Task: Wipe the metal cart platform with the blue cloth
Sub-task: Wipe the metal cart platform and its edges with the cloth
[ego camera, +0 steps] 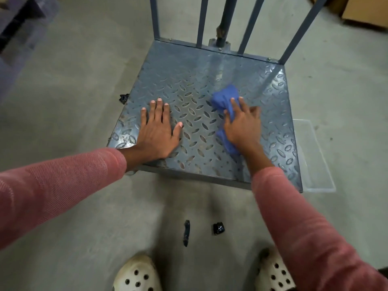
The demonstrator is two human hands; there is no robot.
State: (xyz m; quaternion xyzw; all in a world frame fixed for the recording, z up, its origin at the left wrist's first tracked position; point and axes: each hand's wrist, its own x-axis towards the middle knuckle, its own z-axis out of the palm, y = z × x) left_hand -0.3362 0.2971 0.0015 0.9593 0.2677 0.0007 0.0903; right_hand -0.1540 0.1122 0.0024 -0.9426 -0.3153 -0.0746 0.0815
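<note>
Clogs (136, 276) short of platform (189, 80) edge, cloth (224, 95) right-centre

No writing, label, brand, number or sign can be read. The metal cart platform (189, 85) bears only its raised tread pattern, the blue cloth (224, 95) is plain, and the cardboard box (365, 9) at one o'clock shows a bare face.

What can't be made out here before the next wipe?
Head view:
Crumpled blue cloth: its middle lies under the right-hand grip; pinching or just pressing, unclear.
Grey diamond-plate metal cart platform: patches hidden under the flat left-hand grip and the right pink sleeve.
Grey upright bars: cut off by the top edge.
Small black scraps on the floor: too small to identify.
</note>
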